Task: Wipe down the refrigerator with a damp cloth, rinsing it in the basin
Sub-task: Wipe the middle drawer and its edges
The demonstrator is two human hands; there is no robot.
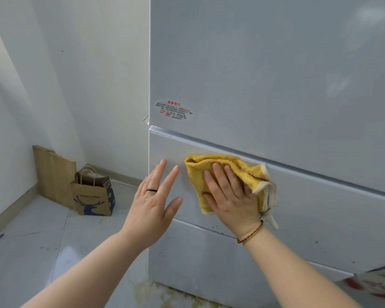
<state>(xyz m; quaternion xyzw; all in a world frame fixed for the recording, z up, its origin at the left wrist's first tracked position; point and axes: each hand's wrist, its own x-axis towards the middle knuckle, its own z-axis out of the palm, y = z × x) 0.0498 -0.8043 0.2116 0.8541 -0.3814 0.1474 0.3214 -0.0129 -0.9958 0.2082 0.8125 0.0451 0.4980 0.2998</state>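
While right hand (229, 196) presses yellow cloth (227, 174) flat on fridge (320, 196) door, fingers straight (wiping), left hand (153, 196) hovers beside, fingers spread, holding nothing, likely for balance.

One refrigerator (265, 74), one cloth (240, 165), two paper bags (91, 197) (53, 174), two hands (152, 203) (231, 197).

At the far left corner, a plain brown paper bag (53, 174) leans flat against the white wall (93, 63). Just right of it a printed paper bag (93, 200) with twine handles stands on the grey tiled floor (31, 252), a small carton (106, 182) poking out. A yellowish stain (165, 294) marks the near floor.
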